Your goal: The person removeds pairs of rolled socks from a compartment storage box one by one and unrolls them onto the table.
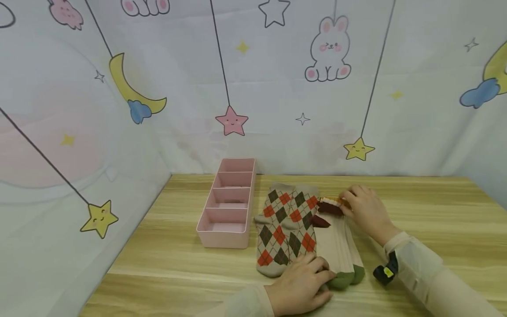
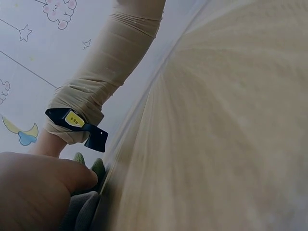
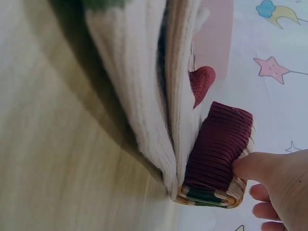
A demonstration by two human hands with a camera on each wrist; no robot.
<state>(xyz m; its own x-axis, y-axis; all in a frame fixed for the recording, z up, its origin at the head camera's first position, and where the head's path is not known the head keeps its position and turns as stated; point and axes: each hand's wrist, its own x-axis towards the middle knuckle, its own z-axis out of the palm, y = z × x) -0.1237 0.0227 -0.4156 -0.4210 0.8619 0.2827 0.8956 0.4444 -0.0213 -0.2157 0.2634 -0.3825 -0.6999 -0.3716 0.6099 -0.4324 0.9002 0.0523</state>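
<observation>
Two argyle socks [image 1: 283,229], beige with red and dark green diamonds, lie flat side by side. Against their right edge lie cream ribbed socks [image 1: 334,246] with green toes, and a maroon heel patch [image 1: 321,221] shows. At their upper end sits a folded sock [image 1: 330,207] with a maroon ribbed cuff. My right hand [image 1: 366,215] pinches it; in the right wrist view the thumb [image 3: 252,166] presses its side. Over the argyle socks' lower right end, by the green toes, rests my left hand [image 1: 301,284], its fingers loosely bent. Its palm side is hidden.
Left of the socks stands a pink organizer box [image 1: 225,240] with several compartments. The wooden table [image 1: 166,259] meets a white printed cloth [image 1: 277,149] at the back. A black wrist camera [image 1: 384,274] hangs at my right sleeve.
</observation>
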